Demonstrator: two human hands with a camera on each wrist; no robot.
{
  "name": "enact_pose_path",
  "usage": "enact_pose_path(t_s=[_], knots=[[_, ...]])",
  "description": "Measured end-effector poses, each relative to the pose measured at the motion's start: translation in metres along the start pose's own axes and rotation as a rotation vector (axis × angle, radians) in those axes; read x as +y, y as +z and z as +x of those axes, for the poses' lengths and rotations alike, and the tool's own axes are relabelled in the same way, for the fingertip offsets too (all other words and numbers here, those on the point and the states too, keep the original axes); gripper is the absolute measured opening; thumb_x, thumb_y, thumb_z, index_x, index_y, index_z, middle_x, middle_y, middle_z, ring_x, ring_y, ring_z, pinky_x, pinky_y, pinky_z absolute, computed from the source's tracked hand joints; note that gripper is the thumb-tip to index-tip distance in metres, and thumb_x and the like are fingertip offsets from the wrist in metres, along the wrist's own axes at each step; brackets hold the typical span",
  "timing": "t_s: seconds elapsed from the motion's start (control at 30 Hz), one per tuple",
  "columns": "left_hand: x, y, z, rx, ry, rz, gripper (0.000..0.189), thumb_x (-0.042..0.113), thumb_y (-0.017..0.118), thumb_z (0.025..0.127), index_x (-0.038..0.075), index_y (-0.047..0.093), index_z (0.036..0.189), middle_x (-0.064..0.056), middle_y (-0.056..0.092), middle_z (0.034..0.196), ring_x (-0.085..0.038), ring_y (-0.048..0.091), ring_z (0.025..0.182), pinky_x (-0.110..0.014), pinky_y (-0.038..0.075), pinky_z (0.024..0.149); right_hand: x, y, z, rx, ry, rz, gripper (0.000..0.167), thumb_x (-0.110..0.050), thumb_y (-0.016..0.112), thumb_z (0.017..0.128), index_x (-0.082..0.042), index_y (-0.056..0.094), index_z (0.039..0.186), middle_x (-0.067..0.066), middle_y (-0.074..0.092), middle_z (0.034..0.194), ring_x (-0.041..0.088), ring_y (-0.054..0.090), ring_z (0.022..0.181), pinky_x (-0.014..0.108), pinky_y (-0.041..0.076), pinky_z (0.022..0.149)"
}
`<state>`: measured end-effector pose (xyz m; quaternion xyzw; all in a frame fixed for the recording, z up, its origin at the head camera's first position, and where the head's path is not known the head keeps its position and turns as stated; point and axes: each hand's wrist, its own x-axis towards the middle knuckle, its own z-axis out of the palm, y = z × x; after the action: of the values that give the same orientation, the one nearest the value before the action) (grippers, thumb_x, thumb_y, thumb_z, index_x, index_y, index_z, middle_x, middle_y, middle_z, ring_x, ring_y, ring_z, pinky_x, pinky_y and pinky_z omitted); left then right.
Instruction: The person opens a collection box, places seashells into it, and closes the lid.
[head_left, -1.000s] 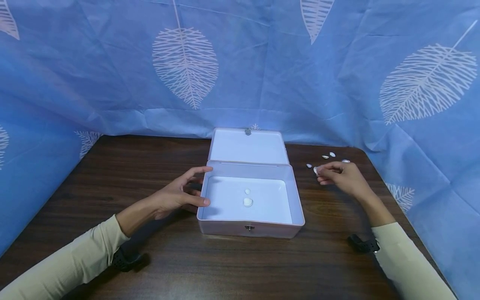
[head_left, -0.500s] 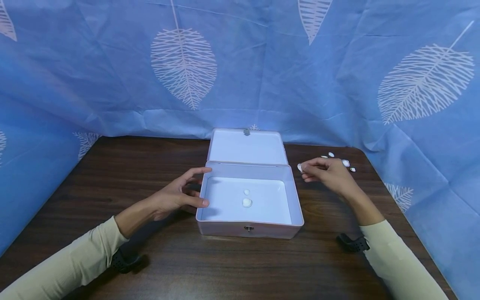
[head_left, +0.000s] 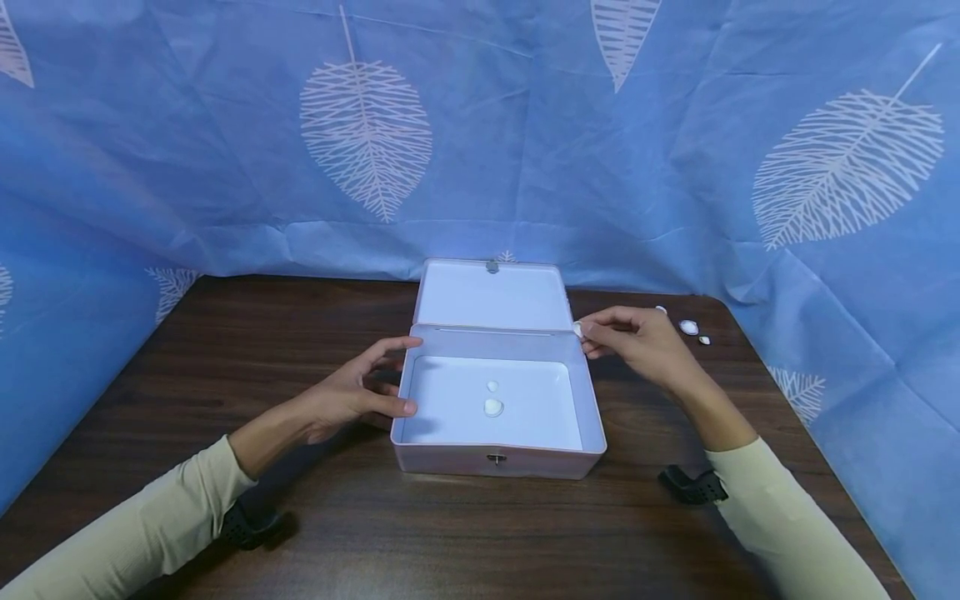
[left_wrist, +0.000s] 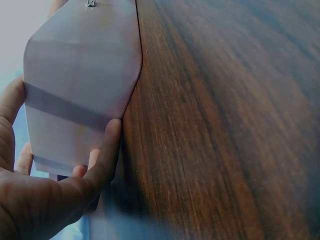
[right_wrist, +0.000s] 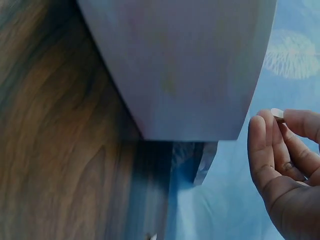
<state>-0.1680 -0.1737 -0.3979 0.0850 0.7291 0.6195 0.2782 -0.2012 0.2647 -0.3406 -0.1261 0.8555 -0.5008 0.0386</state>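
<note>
A pale box [head_left: 498,462] stands on the table with its lid [head_left: 491,293] swung back. Two white shell-like pieces, the larger one [head_left: 492,407] nearer the front, lie on its floor. My left hand [head_left: 337,396] holds the box's left end, thumb and forefinger over the rim, other fingers against the outer wall [left_wrist: 75,75]. Just outside the back right corner, my right hand [head_left: 637,337] pinches a small white shell [right_wrist: 277,114] between thumb and fingertips. Only a sliver of that shell shows in the right wrist view, with a brownish underside.
Right of the box, more white shells, among them a larger one [head_left: 688,327] and a small one [head_left: 704,340], lie on the dark wooden table [head_left: 450,542]; my right hand partly covers that spot. A blue leaf-patterned cloth [head_left: 480,142] hangs behind and beside the table.
My right hand, with the shell in its pinch, has moved left from the loose shells to the box's back right corner. The left hand has stayed at the box.
</note>
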Motion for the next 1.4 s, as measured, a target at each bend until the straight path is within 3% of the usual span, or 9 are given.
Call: enact_pose_path(t_s=[0.1, 0.33, 0.7, 1.03, 1.4], knots=[[0.000, 0.000, 0.000, 0.000, 0.002, -0.002, 0.101, 0.020, 0.094, 0.094, 0.035, 0.035, 0.175, -0.022, 0.025, 0.174, -0.040, 0.050, 0.134, -0.048, 0.066, 0.097, -0.005, 0.005, 0.001, -0.011, -0.001, 0.023, 0.031, -0.018, 0.072, 0.112, 0.007, 0.078, 0.131, 0.027, 0.081, 0.119, 0.009, 0.082, 0.093, 0.035, 0.070, 0.090], [-0.001, -0.001, 0.000, 0.000, 0.006, -0.004, 0.101, 0.021, 0.094, 0.094, 0.035, 0.035, 0.175, -0.022, 0.026, 0.173, -0.040, 0.050, 0.134, -0.048, 0.066, 0.097, -0.011, 0.016, 0.006, -0.047, -0.003, 0.044, 0.030, -0.015, 0.072, 0.112, 0.007, 0.078, 0.130, 0.018, 0.083, 0.110, 0.008, 0.081, 0.093, 0.032, 0.069, 0.090], [-0.001, 0.000, 0.000, 0.006, 0.010, -0.001, 0.101, 0.020, 0.094, 0.094, 0.036, 0.036, 0.175, -0.021, 0.027, 0.172, -0.039, 0.050, 0.130, -0.046, 0.066, 0.095, -0.015, 0.035, 0.014, -0.088, 0.019, 0.043, 0.027, -0.017, 0.073, 0.112, 0.003, 0.080, 0.129, 0.010, 0.084, 0.105, 0.010, 0.081, 0.093, 0.040, 0.069, 0.093], [-0.001, 0.000, -0.001, 0.006, 0.019, -0.006, 0.101, 0.019, 0.094, 0.094, 0.035, 0.036, 0.175, -0.021, 0.027, 0.171, -0.038, 0.050, 0.129, -0.047, 0.066, 0.094, -0.017, 0.045, 0.016, -0.143, -0.007, 0.050, 0.027, -0.015, 0.074, 0.111, 0.005, 0.079, 0.128, 0.020, 0.083, 0.109, 0.009, 0.079, 0.092, 0.038, 0.069, 0.091], [-0.001, 0.000, 0.000, 0.006, 0.009, -0.009, 0.101, 0.018, 0.094, 0.094, 0.035, 0.036, 0.175, -0.021, 0.027, 0.172, -0.039, 0.050, 0.130, -0.046, 0.066, 0.095, -0.017, 0.049, 0.015, -0.164, -0.007, 0.033, 0.033, -0.017, 0.074, 0.111, 0.007, 0.077, 0.134, 0.020, 0.083, 0.111, 0.011, 0.080, 0.095, 0.041, 0.069, 0.095]])
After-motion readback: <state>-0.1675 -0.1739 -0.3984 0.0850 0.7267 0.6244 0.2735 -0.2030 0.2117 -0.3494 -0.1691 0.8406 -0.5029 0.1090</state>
